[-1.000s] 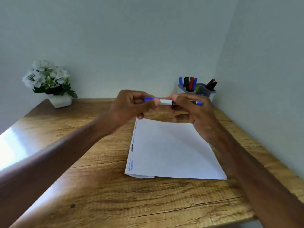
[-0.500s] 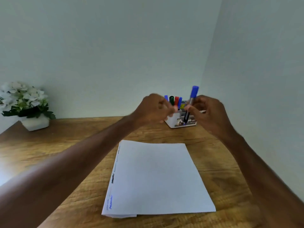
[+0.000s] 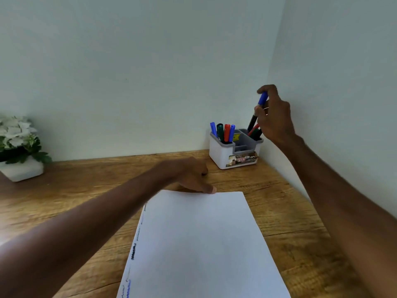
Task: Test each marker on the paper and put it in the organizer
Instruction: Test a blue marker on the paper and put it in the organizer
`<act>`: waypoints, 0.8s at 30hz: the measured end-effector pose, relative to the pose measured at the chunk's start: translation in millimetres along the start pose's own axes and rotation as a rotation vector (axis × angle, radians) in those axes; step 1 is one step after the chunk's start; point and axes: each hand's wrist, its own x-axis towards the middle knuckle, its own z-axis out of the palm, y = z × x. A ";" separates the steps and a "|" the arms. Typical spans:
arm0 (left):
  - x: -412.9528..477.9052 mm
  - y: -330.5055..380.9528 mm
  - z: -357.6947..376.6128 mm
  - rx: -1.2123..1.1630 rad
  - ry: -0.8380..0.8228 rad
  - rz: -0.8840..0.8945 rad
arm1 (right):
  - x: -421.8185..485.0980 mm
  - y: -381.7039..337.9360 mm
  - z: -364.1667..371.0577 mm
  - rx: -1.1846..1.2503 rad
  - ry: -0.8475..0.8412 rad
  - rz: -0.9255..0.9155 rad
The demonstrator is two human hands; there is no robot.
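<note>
My right hand (image 3: 274,117) pinches a capped blue marker (image 3: 257,110), held nearly upright with its lower end just above the right compartment of the white and grey organizer (image 3: 223,155). That compartment holds a red and a dark marker. Several markers (image 3: 223,132), blue, green and red, stand in the left compartment. My left hand (image 3: 191,175) rests on the desk, its thumb touching the top edge of the white paper (image 3: 199,244). Scribble marks run along the paper's left edge.
A white pot of white flowers (image 3: 19,147) stands at the back left of the wooden desk (image 3: 86,190). The organizer sits in the back right corner, close to both walls (image 3: 322,82).
My hands have parted. The right hand has carried the blue marker up and right, over the organizer. The left hand has dropped onto the desk at the paper's top edge.
</note>
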 end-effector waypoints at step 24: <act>-2.1 1.1 0.4 -0.005 -0.016 -0.005 | -24.9 4.3 10.7 -0.237 -0.198 0.000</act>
